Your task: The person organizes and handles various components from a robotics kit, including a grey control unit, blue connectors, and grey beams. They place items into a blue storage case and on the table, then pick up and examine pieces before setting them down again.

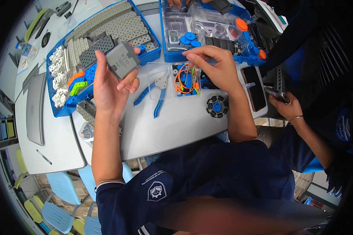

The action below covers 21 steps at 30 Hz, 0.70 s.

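My left hand (115,84) is raised above the table and grips a grey battery pack (122,60), thumb on one side and fingers round the other. To the right, my right hand (216,64) hovers over a clear parts case (161,70), its thumb and index fingertips drawn together; anything between them is too small to make out. Inside the case lie orange cables (179,80) among blue and black small parts. Blue-handled pliers (159,92) lie on the table between my forearms. A black wheel with a blue hub (217,106) rests near my right forearm.
A blue bin of grey beams and white connectors (55,102) stands far left. Another blue bin (164,37) holds gears and wheels; a person's hand (178,3) is at its far side. A phone (253,89) lies right, near another person's hand (289,107). A laptop (35,111) sits left.
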Each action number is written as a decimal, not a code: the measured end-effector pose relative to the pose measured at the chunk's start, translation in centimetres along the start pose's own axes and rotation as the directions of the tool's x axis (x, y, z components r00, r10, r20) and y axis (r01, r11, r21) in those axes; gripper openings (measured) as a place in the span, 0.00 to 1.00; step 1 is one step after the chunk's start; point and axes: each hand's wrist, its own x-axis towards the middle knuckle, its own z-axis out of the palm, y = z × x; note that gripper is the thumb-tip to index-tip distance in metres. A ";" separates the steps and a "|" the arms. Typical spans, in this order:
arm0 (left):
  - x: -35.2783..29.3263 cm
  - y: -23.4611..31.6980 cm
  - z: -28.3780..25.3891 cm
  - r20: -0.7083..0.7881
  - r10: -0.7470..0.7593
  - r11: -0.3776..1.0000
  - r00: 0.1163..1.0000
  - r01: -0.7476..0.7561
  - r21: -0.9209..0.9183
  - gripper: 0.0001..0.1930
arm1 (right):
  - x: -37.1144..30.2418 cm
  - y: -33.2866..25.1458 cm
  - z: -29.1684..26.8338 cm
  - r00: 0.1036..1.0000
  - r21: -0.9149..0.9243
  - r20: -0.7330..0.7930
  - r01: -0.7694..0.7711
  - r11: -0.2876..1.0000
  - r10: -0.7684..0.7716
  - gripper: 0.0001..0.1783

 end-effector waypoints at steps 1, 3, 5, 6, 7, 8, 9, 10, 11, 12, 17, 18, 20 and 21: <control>0.0 0.0 0.1 0.001 0.014 1.000 1.000 -0.014 0.021 0.40 | 0.0 0.0 0.0 1.000 0.007 0.000 0.005 1.000 -0.005 0.09; 0.0 0.0 0.2 -0.019 0.004 1.000 1.000 -0.004 0.020 0.40 | 0.0 0.0 0.0 1.000 -0.025 0.008 -0.006 1.000 0.006 0.09; 0.0 0.0 0.2 -0.020 0.005 1.000 1.000 -0.005 0.020 0.40 | 0.1 0.0 0.0 1.000 -0.034 0.013 -0.010 0.999 0.011 0.09; 0.0 0.0 0.3 -0.022 0.006 1.000 1.000 -0.006 0.022 0.40 | 0.1 -0.1 0.0 1.000 -0.030 0.010 -0.010 1.000 0.010 0.09; 0.0 0.0 0.3 -0.023 0.007 1.000 1.000 -0.007 0.023 0.40 | 0.1 -0.1 0.0 1.000 -0.026 0.008 -0.010 1.000 0.010 0.10; 0.0 0.0 0.3 -0.022 0.007 1.000 1.000 -0.006 0.024 0.40 | 0.0 -0.1 0.0 1.000 -0.031 0.011 -0.009 0.999 0.010 0.10; 0.0 0.0 0.3 -0.022 0.006 1.000 1.000 -0.006 0.025 0.40 | 0.0 -0.1 0.0 1.000 -0.037 0.013 -0.009 0.999 0.010 0.10; 0.0 0.0 0.2 -0.021 0.006 1.000 1.000 -0.005 0.027 0.40 | 0.0 0.0 -0.1 1.000 -0.032 0.013 0.006 0.999 -0.006 0.10; 0.0 0.0 0.2 -0.013 0.006 1.000 1.000 -0.006 0.029 0.40 | 0.0 0.0 -0.1 1.000 -0.038 0.009 -0.005 0.999 0.005 0.10; 0.0 0.0 0.2 -0.007 0.007 0.999 1.000 -0.007 0.032 0.40 | 0.0 0.1 -0.1 1.000 -0.033 0.005 -0.001 0.999 0.001 0.10; 0.1 0.3 -0.1 0.084 -0.028 0.998 0.996 0.032 -0.050 0.39 | 0.2 0.0 0.0 1.000 0.002 -0.008 -0.020 1.000 0.020 0.10; 0.1 0.3 -0.1 0.088 -0.032 0.998 0.996 0.036 -0.044 0.40 | 0.3 -0.2 0.0 1.000 0.011 -0.010 -0.008 1.000 0.008 0.10; 0.3 0.3 -0.1 0.084 -0.020 1.000 0.996 0.021 -0.004 0.40 | 0.8 -0.9 0.0 0.996 0.004 -0.027 -0.084 0.996 0.084 0.10; 0.3 0.2 0.0 0.074 -0.009 1.000 0.997 0.007 0.029 0.40 | 1.0 -1.4 0.0 0.999 -0.060 -0.028 -0.045 0.997 0.044 0.11</control>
